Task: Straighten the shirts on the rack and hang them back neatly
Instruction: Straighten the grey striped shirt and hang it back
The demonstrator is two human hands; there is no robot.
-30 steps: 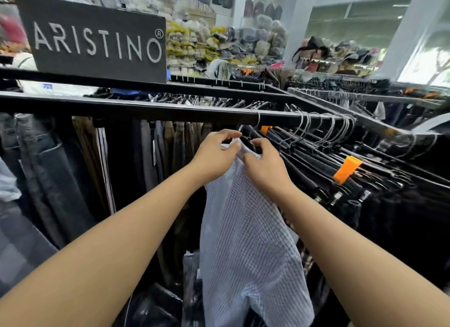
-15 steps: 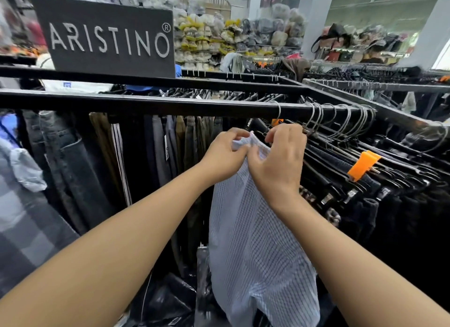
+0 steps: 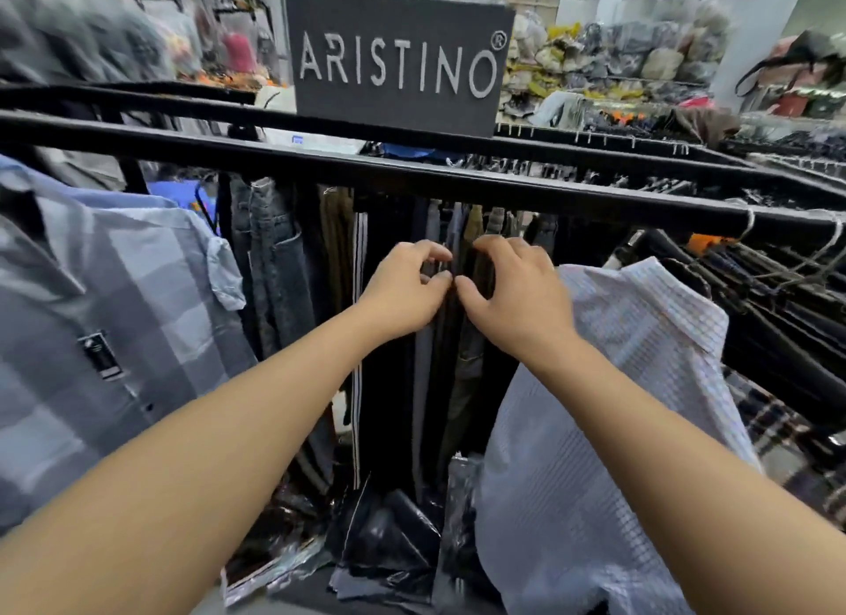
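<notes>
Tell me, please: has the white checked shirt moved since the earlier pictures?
Yes. The white checked shirt now hangs right of both hands, further right of the ARISTINO sign; earlier the hands held its top.

A black rack rail is seen running across the view, with a second black rail behind it and a dark "ARISTINO" sign set between the two. Dark trousers and jeans are hung from the front rail at centre, a grey-blue checked shirt at left, a pale fine-checked shirt at right. Wire hanger hooks are crowded on the rail's far right end, with dark garments below them.
</notes>
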